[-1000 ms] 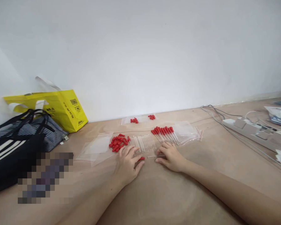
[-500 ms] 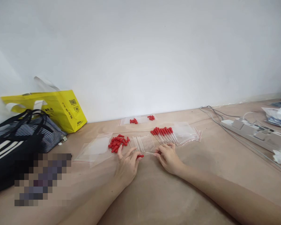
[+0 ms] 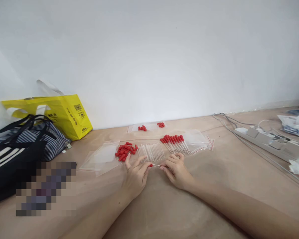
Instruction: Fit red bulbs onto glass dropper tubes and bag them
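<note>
My left hand [image 3: 137, 174] pinches a small red rubber bulb [image 3: 150, 165] between thumb and finger. My right hand [image 3: 176, 170] is closed on a thin clear dropper tube [image 3: 156, 166], whose end meets the bulb's opening; how far it sits inside I cannot tell. Just beyond my left fingers lies a pile of loose red bulbs [image 3: 124, 152]. Beside that pile, bare clear tubes [image 3: 153, 152] are spread in a row. Droppers with red bulbs on their ends [image 3: 174, 139] lie side by side beyond my right hand, on a clear zip bag [image 3: 196, 139].
More zip bags [image 3: 102, 157] lie at the left, and another bag with red bulbs [image 3: 142, 128] is near the wall. A yellow bag [image 3: 64, 116] and a dark striped bag [image 3: 49, 139] stand at the left. A white power strip [image 3: 246, 132] with cables lies at the right.
The tube in my right hand has moved left and now meets the red bulb. Before, a gap separated them. My left hand has kept nearly the same place.
</note>
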### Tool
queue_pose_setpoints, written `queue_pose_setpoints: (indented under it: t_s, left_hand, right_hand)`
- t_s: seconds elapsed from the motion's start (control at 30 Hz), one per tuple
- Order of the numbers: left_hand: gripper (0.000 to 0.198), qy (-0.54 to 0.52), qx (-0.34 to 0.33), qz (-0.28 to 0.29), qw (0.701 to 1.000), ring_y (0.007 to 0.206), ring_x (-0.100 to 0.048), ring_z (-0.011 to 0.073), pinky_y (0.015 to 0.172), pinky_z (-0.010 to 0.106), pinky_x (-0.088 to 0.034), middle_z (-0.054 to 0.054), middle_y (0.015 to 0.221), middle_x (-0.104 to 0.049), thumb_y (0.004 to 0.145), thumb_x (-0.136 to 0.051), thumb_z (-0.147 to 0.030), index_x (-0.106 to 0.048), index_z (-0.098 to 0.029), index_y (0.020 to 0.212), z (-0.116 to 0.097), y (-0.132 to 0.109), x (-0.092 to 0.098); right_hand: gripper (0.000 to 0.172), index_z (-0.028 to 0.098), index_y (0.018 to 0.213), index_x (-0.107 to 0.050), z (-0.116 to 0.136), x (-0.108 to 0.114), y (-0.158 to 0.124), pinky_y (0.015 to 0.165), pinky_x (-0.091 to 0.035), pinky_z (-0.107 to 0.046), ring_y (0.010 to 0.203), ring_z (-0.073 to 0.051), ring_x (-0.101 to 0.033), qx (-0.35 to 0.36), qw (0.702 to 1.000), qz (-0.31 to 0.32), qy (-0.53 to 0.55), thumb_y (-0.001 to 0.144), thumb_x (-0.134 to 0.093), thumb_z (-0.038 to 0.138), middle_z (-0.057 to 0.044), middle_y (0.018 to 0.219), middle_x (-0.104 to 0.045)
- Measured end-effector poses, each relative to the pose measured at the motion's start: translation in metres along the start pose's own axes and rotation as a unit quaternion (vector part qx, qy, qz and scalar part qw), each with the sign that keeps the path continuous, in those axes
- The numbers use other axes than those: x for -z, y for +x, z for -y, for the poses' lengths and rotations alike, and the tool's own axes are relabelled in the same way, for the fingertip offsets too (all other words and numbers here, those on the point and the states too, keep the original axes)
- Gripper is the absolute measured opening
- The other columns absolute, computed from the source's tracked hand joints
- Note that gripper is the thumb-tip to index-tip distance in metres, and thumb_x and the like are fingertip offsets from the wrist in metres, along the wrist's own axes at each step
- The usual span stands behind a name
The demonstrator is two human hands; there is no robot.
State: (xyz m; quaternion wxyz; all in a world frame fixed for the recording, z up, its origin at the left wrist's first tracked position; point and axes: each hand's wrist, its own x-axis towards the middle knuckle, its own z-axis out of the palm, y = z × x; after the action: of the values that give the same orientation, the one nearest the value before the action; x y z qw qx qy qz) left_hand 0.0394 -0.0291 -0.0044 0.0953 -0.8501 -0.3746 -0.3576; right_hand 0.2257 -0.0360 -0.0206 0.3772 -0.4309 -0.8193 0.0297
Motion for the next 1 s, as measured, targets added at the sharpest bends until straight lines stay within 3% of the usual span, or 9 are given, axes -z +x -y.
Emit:
queue_pose_setpoints:
  t_s: [0.3,0.6,0.8,1.0]
  left_hand:
    - [0.018,-0.028,-0.008,0.015,0.999,0.085,-0.060,0.0184,0.098,0.048,-0.002,-0.005,0.064,-0.066,0.083,-0.041,-0.018,-0.056,-0.022,0.073,-0.003,-0.004,0.003]
    - [0.021,-0.027,-0.038,0.020,0.999,0.085,-0.059,0.0170,0.099,0.049,-0.001,-0.003,0.062,-0.064,0.084,-0.037,-0.016,-0.054,-0.019,0.073,-0.008,-0.006,0.002]
    - [0.022,-0.023,-0.042,0.022,0.999,0.085,-0.059,0.0174,0.100,0.050,0.001,-0.003,0.064,-0.066,0.084,-0.036,-0.016,-0.055,-0.021,0.074,-0.004,-0.002,0.000]
    - [0.016,-0.012,-0.051,0.011,0.999,0.086,-0.059,0.0180,0.100,0.048,0.002,-0.005,0.067,-0.068,0.085,-0.044,-0.023,-0.058,-0.023,0.079,0.007,0.002,0.006]
  right_hand:
    - [0.022,0.017,0.076,-0.058,-0.006,0.002,0.001,0.073,-0.022,-0.032,0.070,-0.013,-0.041,0.106,0.994,0.011,-0.024,0.086,-0.040,0.024,0.000,0.065,-0.056]
    - [0.021,0.015,0.073,-0.057,-0.002,-0.003,0.006,0.071,-0.021,-0.031,0.067,-0.013,-0.037,0.162,0.987,-0.010,-0.015,0.084,-0.040,0.020,-0.001,0.062,-0.053]
    - [0.022,0.016,0.074,-0.057,-0.003,-0.011,0.011,0.072,-0.021,-0.032,0.068,-0.013,-0.038,0.146,0.989,0.005,-0.022,0.085,-0.040,0.021,-0.001,0.064,-0.056]
    - [0.017,0.020,0.085,-0.059,-0.017,-0.001,0.008,0.079,-0.019,-0.034,0.073,-0.014,-0.044,0.128,0.991,0.000,-0.041,0.085,-0.045,0.030,0.000,0.069,-0.060]
